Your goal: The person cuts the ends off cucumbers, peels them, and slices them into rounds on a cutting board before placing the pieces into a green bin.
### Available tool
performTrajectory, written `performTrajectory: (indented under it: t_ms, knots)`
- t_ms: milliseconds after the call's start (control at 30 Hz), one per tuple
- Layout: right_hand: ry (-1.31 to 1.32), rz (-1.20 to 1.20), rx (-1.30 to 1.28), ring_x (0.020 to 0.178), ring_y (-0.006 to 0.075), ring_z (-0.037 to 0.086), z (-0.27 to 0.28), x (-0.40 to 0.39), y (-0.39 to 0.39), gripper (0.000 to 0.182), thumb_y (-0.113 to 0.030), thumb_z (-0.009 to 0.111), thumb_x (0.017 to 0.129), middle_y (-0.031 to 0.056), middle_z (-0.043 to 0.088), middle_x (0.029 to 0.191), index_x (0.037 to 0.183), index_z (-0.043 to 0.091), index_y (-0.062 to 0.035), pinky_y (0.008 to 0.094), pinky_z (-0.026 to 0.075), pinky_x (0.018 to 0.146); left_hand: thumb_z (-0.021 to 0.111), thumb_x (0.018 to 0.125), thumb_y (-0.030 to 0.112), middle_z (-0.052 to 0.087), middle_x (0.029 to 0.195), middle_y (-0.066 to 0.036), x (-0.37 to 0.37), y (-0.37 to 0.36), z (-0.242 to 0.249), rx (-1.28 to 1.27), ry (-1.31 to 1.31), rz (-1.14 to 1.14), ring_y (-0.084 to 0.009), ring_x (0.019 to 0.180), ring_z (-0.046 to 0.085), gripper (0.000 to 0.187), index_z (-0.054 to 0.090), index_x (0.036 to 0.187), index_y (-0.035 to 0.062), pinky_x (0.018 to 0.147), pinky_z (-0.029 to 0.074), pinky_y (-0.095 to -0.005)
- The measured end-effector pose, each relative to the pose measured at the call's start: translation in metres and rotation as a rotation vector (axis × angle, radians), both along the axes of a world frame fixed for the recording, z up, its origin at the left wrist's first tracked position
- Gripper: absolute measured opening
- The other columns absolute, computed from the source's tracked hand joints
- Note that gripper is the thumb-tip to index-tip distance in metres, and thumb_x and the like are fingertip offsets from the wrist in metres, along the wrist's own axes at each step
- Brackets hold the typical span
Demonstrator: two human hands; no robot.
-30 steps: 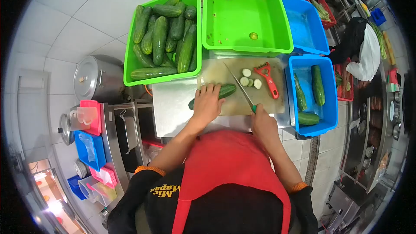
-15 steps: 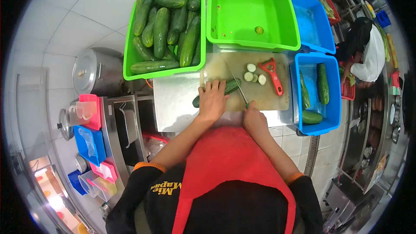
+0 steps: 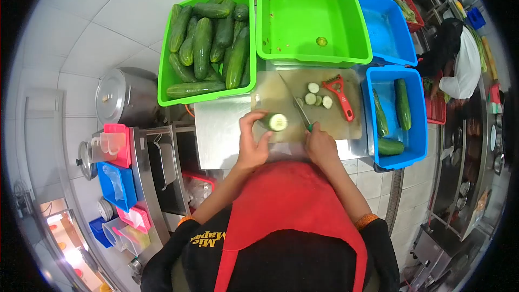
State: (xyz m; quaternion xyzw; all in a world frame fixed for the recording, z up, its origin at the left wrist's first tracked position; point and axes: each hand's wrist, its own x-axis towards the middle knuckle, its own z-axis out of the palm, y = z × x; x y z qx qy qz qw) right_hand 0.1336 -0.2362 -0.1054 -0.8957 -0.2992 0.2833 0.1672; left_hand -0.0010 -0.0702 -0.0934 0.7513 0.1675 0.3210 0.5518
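My left hand (image 3: 253, 145) grips a cucumber (image 3: 278, 122) at the left side of the cutting board (image 3: 332, 130); its pale cut end faces up toward me. In my right hand (image 3: 321, 144) is a knife (image 3: 296, 102) with a green handle, its blade pointing away across the board, apart from the cucumber. Several cut cucumber ends (image 3: 310, 98) lie beyond the blade. Beside them rests a red peeler (image 3: 341, 99).
Behind the board stand a green tub (image 3: 208, 97) full of cucumbers and another green tub (image 3: 313, 57) holding small scraps. At right, a blue tub (image 3: 400, 161) contains several cucumbers, with a second blue tub (image 3: 386, 27) behind it. A co-worker (image 3: 457, 59) is at far right.
The cucumber lay flat under my left hand with the knife close to it. Now it is turned cut end up, and my left hand has shifted slightly toward me and left.
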Motion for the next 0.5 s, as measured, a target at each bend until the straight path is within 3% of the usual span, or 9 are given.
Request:
performTrajectory:
  t_ms: [133, 167, 200, 267, 300, 333, 400, 433, 500]
  knots:
    - [-0.017, -0.01, 0.057, 0.076, 0.0521, 0.065, -0.007, -0.001, -0.002, 0.029, -0.027, 0.05, 0.101, 0.0323, 0.065, 0.078, 0.105, 0.045, 0.0022, 0.0605, 0.05, 0.071, 0.062, 0.086, -0.008, 0.048, 0.13, -0.016, -0.026, -0.001, 0.0, -0.326, -0.073, 0.213, -0.0242, 0.117, 0.052, 0.062, 0.029, 0.137, 0.0025, 0.104, 0.042, -0.0387]
    - [-0.03, -0.007, 0.06, 0.076, 0.0522, 0.065, -0.004, -0.002, -0.001, 0.029, -0.027, 0.05, 0.101, 0.0322, 0.066, 0.078, 0.105, 0.045, 0.0023, 0.0606, 0.05, 0.071, 0.064, 0.086, -0.007, 0.045, 0.129, -0.016, -0.03, -0.005, 0.007, -0.698, -0.093, 0.29, -0.0233, 0.115, 0.052, 0.077, 0.019, 0.147, 0.0044, 0.1, 0.045, -0.0378]
    - [-0.04, -0.002, 0.061, 0.076, 0.0523, 0.065, -0.002, -0.003, -0.001, 0.029, -0.026, 0.05, 0.101, 0.0321, 0.066, 0.078, 0.105, 0.045, 0.0023, 0.0606, 0.05, 0.071, 0.064, 0.086, -0.007, 0.045, 0.129, -0.016, -0.036, -0.006, 0.003, -0.697, -0.09, 0.295, -0.0233, 0.115, 0.052, 0.077, 0.019, 0.147, 0.0044, 0.1, 0.045, -0.0378]
    - [-0.033, 0.005, 0.066, 0.076, 0.0523, 0.065, 0.0, -0.004, -0.001, 0.029, -0.026, 0.05, 0.101, 0.0322, 0.066, 0.079, 0.105, 0.046, 0.0024, 0.0604, 0.05, 0.071, 0.069, 0.085, -0.002, 0.041, 0.132, -0.017, -0.05, -0.008, -0.012, -0.61, 0.374, 0.303, -0.0233, 0.115, 0.052, 0.094, 0.008, 0.156, 0.0098, 0.096, 0.047, -0.0357]
    - [-0.032, 0.009, 0.073, 0.076, 0.0524, 0.065, 0.001, -0.003, -0.001, 0.028, -0.025, 0.05, 0.101, 0.0322, 0.066, 0.079, 0.105, 0.046, 0.0026, 0.0602, 0.051, 0.071, 0.078, 0.079, 0.004, 0.037, 0.141, -0.023, -0.056, -0.012, -0.016, -0.363, 0.587, 0.398, -0.0302, 0.124, 0.048, 0.104, 0.01, 0.158, 0.0127, 0.103, 0.043, -0.0434]
    - [-0.034, 0.007, 0.073, 0.076, 0.0524, 0.065, 0.003, -0.002, 0.0, 0.028, -0.025, 0.05, 0.101, 0.0322, 0.066, 0.079, 0.105, 0.046, 0.0026, 0.0602, 0.051, 0.071, 0.078, 0.079, 0.004, 0.037, 0.141, -0.023, -0.058, -0.013, -0.019, -0.363, 0.586, 0.396, -0.0302, 0.124, 0.048, 0.104, 0.01, 0.158, 0.0127, 0.103, 0.043, -0.0434]
    - [0.003, -0.038, 0.012, 0.08, 0.0508, 0.066, 0.005, -0.002, 0.004, 0.027, -0.024, 0.05, 0.101, 0.0315, 0.067, 0.083, 0.107, 0.046, 0.002, 0.0597, 0.051, 0.075, 0.082, 0.075, 0.015, 0.033, 0.149, -0.025, -0.046, -0.011, 0.017, 0.667, 0.75, 0.256, -0.0386, 0.132, 0.042, 0.099, 0.026, 0.156, 0.017, 0.11, 0.033, -0.0559]
    - [0.01, -0.034, 0.007, 0.08, 0.0508, 0.066, 0.004, -0.004, 0.004, 0.027, -0.024, 0.05, 0.101, 0.0315, 0.067, 0.083, 0.107, 0.046, 0.002, 0.0597, 0.051, 0.075, 0.08, 0.077, 0.025, 0.036, 0.151, -0.021, -0.033, -0.008, 0.029, 0.78, 0.893, 0.073, -0.0425, 0.138, 0.035, 0.086, 0.038, 0.152, 0.0212, 0.112, 0.023, -0.0638]
    - [-0.027, -0.02, 0.059, 0.081, 0.0509, 0.066, 0.002, -0.005, 0.004, 0.026, -0.023, 0.049, 0.101, 0.0316, 0.067, 0.083, 0.107, 0.046, 0.002, 0.0599, 0.05, 0.075, 0.079, 0.078, 0.028, 0.04, 0.147, -0.019, -0.016, -0.002, 0.013, 0.826, 0.851, 0.033, -0.0412, 0.136, 0.037, 0.081, 0.041, 0.15, 0.022, 0.111, 0.023, -0.0646]
